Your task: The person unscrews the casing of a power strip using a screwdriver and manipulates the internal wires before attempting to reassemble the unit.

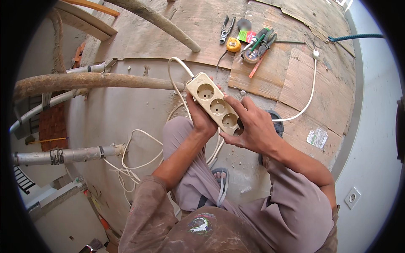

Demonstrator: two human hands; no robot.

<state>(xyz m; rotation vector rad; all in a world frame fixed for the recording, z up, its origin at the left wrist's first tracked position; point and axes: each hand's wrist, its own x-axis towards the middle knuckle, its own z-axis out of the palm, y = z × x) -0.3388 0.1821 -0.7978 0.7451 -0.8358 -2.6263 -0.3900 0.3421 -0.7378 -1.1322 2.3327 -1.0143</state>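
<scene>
Just above centre, a cream multi-socket power strip (211, 100) slants from eleven to five o'clock. The left hand (203, 119) clamps its eight-o'clock side; the right hand (255, 125) clasps its five-o'clock end.

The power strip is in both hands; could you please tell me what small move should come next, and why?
I would probably ease the right hand off the near end of the power strip, with the left hand holding its side, since the right hand partly hides that end, while three sockets show clearly.
</scene>
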